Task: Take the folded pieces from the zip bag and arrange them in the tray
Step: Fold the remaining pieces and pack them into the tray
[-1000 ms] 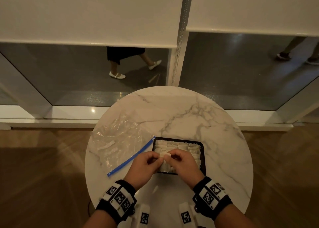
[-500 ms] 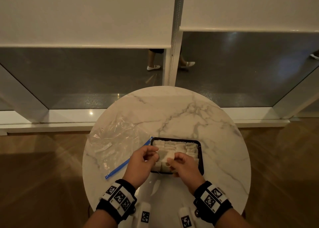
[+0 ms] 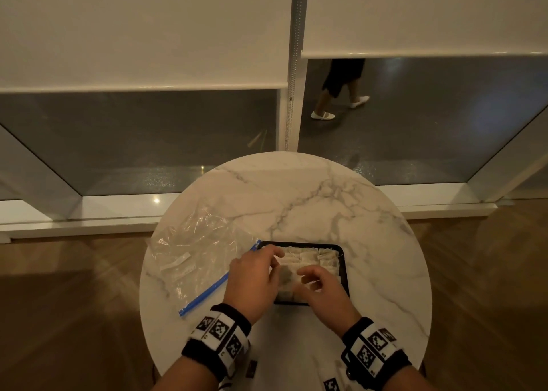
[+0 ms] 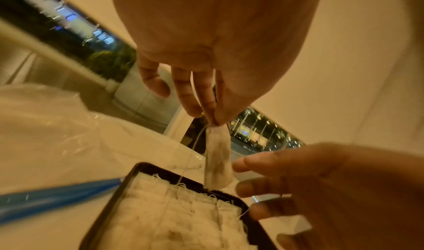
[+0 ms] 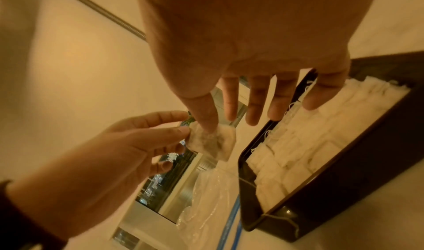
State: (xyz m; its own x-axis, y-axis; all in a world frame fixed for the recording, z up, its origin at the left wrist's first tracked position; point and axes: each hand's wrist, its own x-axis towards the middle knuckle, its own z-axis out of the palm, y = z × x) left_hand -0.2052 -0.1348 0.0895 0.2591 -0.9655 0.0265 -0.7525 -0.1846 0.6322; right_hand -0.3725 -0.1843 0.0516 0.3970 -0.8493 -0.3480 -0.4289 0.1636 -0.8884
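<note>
My left hand pinches one white folded piece by its top edge, so it hangs just above the black tray. The piece has a dark smudge, and a loose thread trails down from it. My right hand hovers beside it with fingers spread, its thumb at the piece and nothing gripped. Several folded pieces lie packed in rows in the tray. The clear zip bag lies flat left of the tray, a few pieces still inside.
The bag's blue zip strip runs diagonally against the tray's left corner. The round marble table stands before a glass wall with blinds. Behind the glass a person walks past. Wooden floor surrounds the table.
Both hands pinched the piece a second ago over the tray's near edge. Now the right fingers have come off and spread, and the left hand alone holds it. The passer-by moved right.
</note>
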